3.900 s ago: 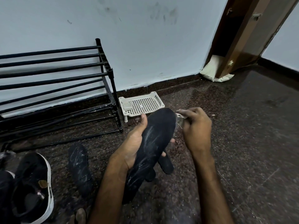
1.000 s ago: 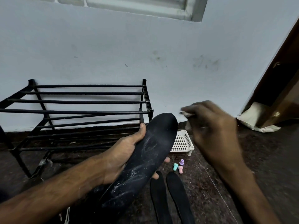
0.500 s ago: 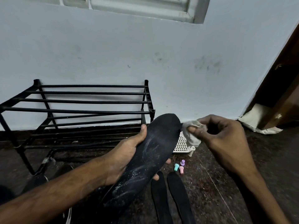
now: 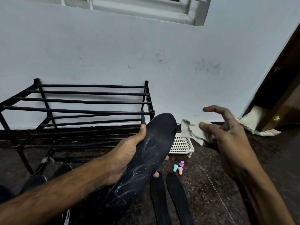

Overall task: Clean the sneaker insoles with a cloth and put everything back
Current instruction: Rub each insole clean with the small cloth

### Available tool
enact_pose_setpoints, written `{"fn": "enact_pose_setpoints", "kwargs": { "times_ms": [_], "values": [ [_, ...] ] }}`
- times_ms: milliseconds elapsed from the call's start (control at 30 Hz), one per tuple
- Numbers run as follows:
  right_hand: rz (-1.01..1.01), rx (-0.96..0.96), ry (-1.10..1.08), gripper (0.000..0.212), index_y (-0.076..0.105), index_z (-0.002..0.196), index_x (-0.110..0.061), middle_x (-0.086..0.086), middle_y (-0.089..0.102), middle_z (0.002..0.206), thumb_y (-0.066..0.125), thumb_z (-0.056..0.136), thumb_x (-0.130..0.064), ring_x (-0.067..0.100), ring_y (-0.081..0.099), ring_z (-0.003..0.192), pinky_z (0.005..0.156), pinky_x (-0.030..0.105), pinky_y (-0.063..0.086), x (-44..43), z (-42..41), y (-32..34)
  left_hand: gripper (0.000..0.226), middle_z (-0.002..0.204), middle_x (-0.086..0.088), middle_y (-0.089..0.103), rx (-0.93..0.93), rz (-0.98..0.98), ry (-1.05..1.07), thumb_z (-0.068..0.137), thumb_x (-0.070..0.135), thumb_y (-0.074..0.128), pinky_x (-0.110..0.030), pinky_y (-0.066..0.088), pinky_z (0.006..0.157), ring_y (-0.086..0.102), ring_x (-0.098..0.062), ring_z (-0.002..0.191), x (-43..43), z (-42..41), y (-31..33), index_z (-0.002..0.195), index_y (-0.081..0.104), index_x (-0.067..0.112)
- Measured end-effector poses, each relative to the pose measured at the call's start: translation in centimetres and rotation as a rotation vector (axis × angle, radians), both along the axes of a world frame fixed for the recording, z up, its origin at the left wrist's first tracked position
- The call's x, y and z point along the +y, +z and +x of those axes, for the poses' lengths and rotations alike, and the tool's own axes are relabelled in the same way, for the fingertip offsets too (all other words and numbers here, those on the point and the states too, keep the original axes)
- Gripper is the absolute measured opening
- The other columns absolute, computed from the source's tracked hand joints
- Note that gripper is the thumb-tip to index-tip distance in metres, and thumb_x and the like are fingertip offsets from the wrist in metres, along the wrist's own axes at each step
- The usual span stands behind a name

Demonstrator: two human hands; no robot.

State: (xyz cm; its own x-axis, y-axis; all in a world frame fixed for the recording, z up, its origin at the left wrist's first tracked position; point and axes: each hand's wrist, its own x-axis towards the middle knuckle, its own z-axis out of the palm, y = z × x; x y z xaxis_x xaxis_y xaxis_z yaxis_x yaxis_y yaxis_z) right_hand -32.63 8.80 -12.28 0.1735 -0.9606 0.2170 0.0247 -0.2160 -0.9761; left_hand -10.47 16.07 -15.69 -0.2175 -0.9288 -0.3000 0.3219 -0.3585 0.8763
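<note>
My left hand [image 4: 125, 158] grips a black insole [image 4: 151, 153] by its middle, toe end raised, with white dusty streaks on its face. To the right of the toe end, my right hand [image 4: 227, 137] has its index finger lifted and fingers spread. A crumpled pale cloth [image 4: 191, 130] hangs loosely between its thumb and lower fingers. Two more black insoles [image 4: 159, 198] [image 4: 178, 197] lie side by side on the dark floor below. A black sneaker [image 4: 35, 181] shows partly at the lower left, behind my forearm.
A black metal shoe rack [image 4: 90, 101] stands against the pale wall at left. A small white perforated tray [image 4: 181, 146] sits on the floor behind the insole, with three small coloured pegs [image 4: 178, 167] in front of it. A wooden door [image 4: 284, 88] and a pale bundle [image 4: 253, 124] are at right.
My right hand has loosened from a tight pinch on the cloth, its fingers spreading and the cloth unfolding. The held insole has hardly moved.
</note>
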Motion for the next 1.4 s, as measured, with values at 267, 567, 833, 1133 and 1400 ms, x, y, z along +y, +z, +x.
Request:
{"fn": "enact_pose_setpoints", "kwargs": {
  "times_ms": [267,567,833,1133,1400],
  "values": [
    [-0.041,-0.041,0.275,0.027,0.073,0.111,-0.016,0.009,0.073,0.106,0.068,0.085,-0.011,0.026,0.067,0.100,0.091,0.035,0.056,2.0,2.7,0.1,0.068,0.117,-0.024,0.069,0.004,0.001,-0.009,0.091,0.069,0.036,-0.052,0.057,0.080,0.066,-0.037,0.091,0.2,-0.4,0.1,0.114,0.073,0.016],
    [-0.823,0.757,-0.260,0.009,0.069,0.092,-0.012,-0.001,0.059,0.093,0.073,0.085,-0.014,0.016,0.051,0.087,0.069,0.020,0.039,1.6,5.9,-4.1,0.065,0.093,-0.021,0.071,0.021,-0.038,0.024,0.092,0.065,0.039,-0.047,0.059,0.070,0.068,-0.034,0.066,0.7,-0.9,0.4,0.100,0.077,0.012],
    [-0.707,0.632,-0.412,0.010,0.070,0.096,-0.010,-0.002,0.062,0.096,0.071,0.087,-0.014,0.016,0.061,0.084,0.069,0.029,0.054,0.7,3.2,-2.8,0.072,0.120,-0.033,0.062,0.016,0.002,0.037,0.087,0.070,0.043,-0.048,0.058,0.072,0.065,-0.036,0.071,0.8,-0.6,0.2,0.114,0.072,0.010],
    [-0.831,0.817,-0.433,0.011,0.068,0.094,-0.013,-0.002,0.060,0.091,0.070,0.087,-0.021,0.011,0.052,0.080,0.053,0.010,0.039,1.9,5.6,-4.4,0.065,0.101,-0.023,0.071,0.008,-0.022,0.013,0.091,0.064,0.040,-0.046,0.059,0.066,0.069,-0.032,0.067,1.1,-1.3,0.2,0.108,0.075,0.013],
    [-0.901,0.567,-0.391,0.012,0.070,0.098,-0.006,0.002,0.062,0.095,0.071,0.088,-0.012,0.017,0.058,0.085,0.069,0.023,0.051,1.9,4.2,-3.3,0.069,0.108,-0.032,0.066,0.093,0.027,0.047,0.090,0.065,0.041,-0.045,0.059,0.061,0.066,-0.035,0.064,1.3,-0.8,0.5,0.106,0.076,0.007]
  ]
}}
